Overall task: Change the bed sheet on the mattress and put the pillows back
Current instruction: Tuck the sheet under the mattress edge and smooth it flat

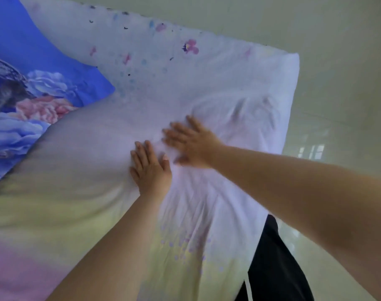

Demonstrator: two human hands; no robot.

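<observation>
The pale floral bed sheet (185,83) was spread across the frame's centre, both hands laid flat on it with fingers straight and released: left hand (150,168), right hand (191,144). The blue floral pillow (33,88) lay at the upper left. Creases were probably best swept outward toward the corner with even pressure.

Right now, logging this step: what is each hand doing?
Left hand: open, flat, pressing the sheet.
Right hand: open, fingers spread, pressing the sheet.
</observation>
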